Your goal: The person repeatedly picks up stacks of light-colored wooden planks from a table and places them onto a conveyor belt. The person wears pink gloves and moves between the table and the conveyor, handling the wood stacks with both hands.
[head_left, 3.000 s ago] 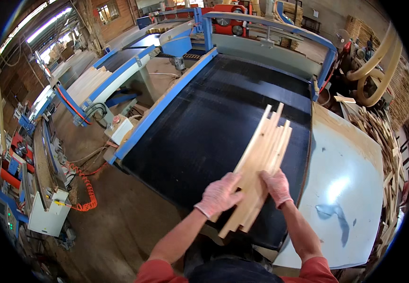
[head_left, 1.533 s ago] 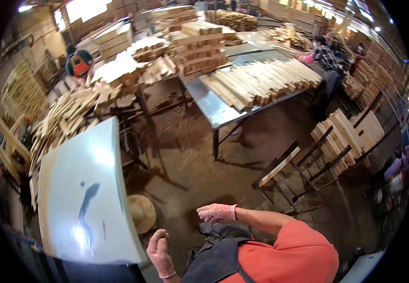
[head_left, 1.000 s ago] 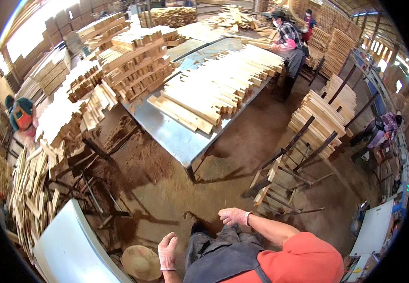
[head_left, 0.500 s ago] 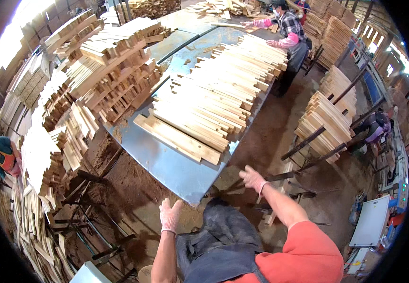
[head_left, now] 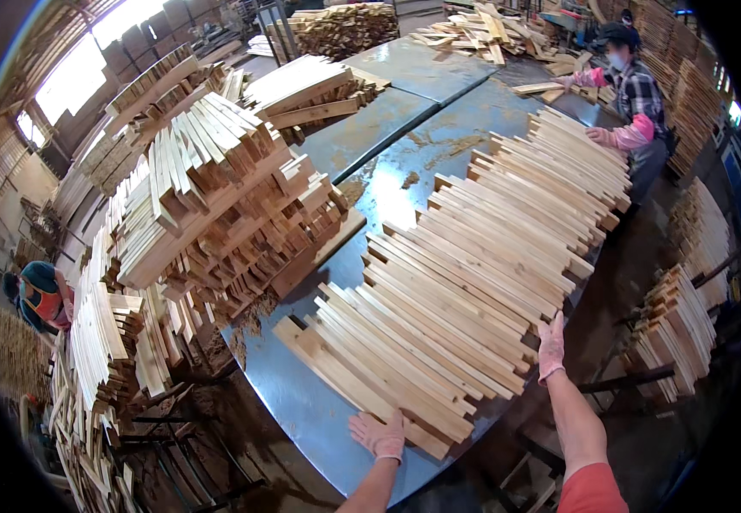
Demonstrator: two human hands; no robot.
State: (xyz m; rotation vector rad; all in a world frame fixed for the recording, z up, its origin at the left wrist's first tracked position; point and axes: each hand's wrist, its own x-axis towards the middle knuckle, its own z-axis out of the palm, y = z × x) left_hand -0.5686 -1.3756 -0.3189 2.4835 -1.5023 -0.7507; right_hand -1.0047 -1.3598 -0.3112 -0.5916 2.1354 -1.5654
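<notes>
A long row of pale wooden strips lies side by side on a metal-topped table, their ends uneven. My left hand, in a light pink glove, is open beside the nearest strip, fingers spread at its long near side. My right hand, gloved alike, is at the right-hand ends of the strips. Its fingers point away from me, open and flat, holding nothing that I can see. Whether its palm presses on the strip ends cannot be told.
A tall stack of wooden strips rises left of the row. Across the table a co-worker in pink gloves reaches toward loose boards. Another person stands at far left. More strips stand on a rack at right.
Both my hands have moved forward from short of the table to the strips, the left to the near side, the right to the right-hand ends. The view has come closer and turned.
</notes>
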